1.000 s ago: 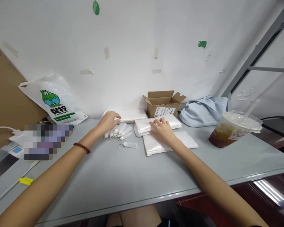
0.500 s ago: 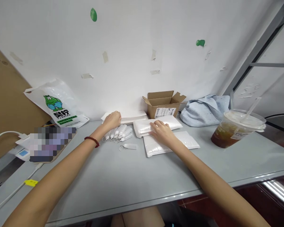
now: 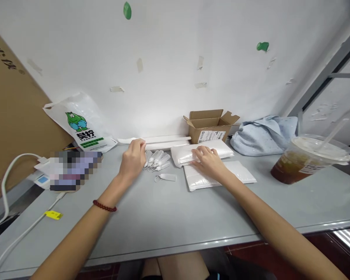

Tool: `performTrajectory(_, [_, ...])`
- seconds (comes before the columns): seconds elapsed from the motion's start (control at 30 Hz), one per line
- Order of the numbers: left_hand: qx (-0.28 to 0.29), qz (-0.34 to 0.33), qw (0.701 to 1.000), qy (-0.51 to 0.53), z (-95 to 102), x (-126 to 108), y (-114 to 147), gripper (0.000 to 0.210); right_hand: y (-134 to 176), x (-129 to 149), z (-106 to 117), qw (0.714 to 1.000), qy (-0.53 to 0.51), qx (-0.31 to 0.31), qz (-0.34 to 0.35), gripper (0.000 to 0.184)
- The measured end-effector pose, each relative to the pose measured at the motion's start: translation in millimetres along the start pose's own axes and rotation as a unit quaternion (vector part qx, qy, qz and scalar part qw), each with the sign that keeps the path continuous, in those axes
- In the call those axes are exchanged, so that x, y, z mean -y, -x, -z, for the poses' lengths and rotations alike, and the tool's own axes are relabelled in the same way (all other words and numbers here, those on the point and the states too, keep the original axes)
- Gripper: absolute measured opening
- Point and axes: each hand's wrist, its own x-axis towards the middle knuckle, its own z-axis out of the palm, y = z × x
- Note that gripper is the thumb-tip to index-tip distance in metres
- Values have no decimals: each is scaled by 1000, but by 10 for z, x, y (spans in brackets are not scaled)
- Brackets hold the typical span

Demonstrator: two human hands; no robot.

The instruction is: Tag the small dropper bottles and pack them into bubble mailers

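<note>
My left hand [image 3: 132, 160] is closed in a pinch at the near edge of a white sheet [image 3: 169, 140], which lies over a flat white stack [image 3: 167, 146]. The fingertips are partly hidden. My right hand [image 3: 208, 160] rests with spread, slightly bent fingers on a white bubble mailer [image 3: 183, 154]. Another bubble mailer [image 3: 240, 171] lies partly under that one, nearer me. Beside my left hand is a pile of small clear plastic tags with loops [image 3: 160, 158]. A single looped tag [image 3: 168, 177] lies in front of the pile.
An open cardboard box [image 3: 205, 126] stands against the wall. Right of it are a light blue cloth bundle [image 3: 262, 136] and a plastic cup of brown drink [image 3: 297, 163]. At left are a printed plastic bag [image 3: 84, 128], a phone [image 3: 78, 171] and a white cable [image 3: 26, 229].
My left hand has drawn back toward me from on top of the white stack, and the sheet's edge now looks raised. My right hand stays on the mailer. The view has shifted left.
</note>
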Motion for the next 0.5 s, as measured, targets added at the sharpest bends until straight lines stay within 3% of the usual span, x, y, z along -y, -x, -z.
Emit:
performTrajectory(0.1, [-30,-29,999,8,44,-46,146,12,-4,-54,-54,998,-53,-40,-3,51])
performTrajectory(0.2, [-35,-41,998,11,80,-129,200,12,6,-56,-81,986,-90,-138,14,70])
performTrajectory(0.33, [-25,-46,997,48,86,-318,255,15,64,44,25,956,-74,-269,87,59])
performTrajectory(0.4, [-9,-44,995,84,68,-415,297,17,100,97,111,953,-41,-281,106,54])
performTrajectory(0.5, [28,-50,991,120,26,-510,357,24,130,129,201,966,11,-239,99,51])
